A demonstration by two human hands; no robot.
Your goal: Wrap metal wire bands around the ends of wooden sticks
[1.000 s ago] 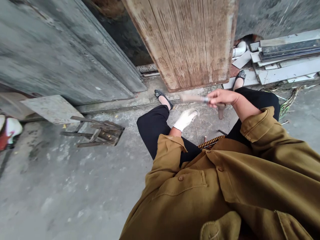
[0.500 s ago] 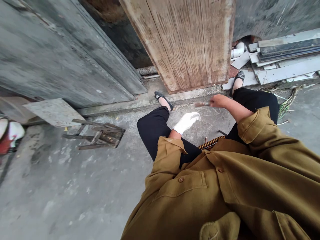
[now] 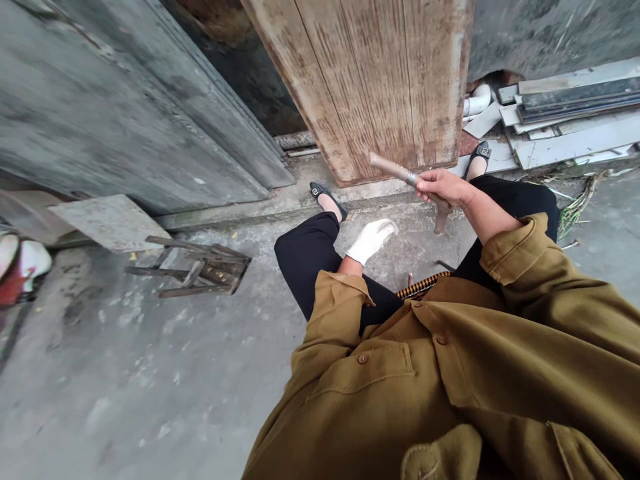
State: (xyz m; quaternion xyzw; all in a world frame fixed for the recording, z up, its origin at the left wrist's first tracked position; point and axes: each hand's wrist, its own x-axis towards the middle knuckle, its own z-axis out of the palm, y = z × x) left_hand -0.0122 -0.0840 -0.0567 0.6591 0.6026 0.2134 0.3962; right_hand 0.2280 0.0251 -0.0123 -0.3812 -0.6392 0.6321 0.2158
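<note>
My right hand (image 3: 445, 188) is bare and closed round a brown stick-like tool (image 3: 390, 167). One end of it points up and left, with a grey metal band close to my fingers; a second brown end juts out below my palm. I cannot tell what kind of tool it is. A white glove covers my left hand (image 3: 371, 240), held by my left knee. Its fingers are curled together, and whatever may be inside them is hidden. Behind both hands, a worn wooden board (image 3: 370, 100) leans upright at the wall's foot.
A small wooden stool (image 3: 200, 267) lies tipped over on the concrete floor (image 3: 150, 373) at left, near a flat grey slab (image 3: 107, 223). Stacked boards and strips (image 3: 575, 127) lie at right beside a white pipe (image 3: 477, 100). Dry stalks (image 3: 585, 200) are in front of them.
My right hand has turned and shifted slightly right, and the tool has swung up so its far end now overlaps the board. The left hand has dropped only slightly.
</note>
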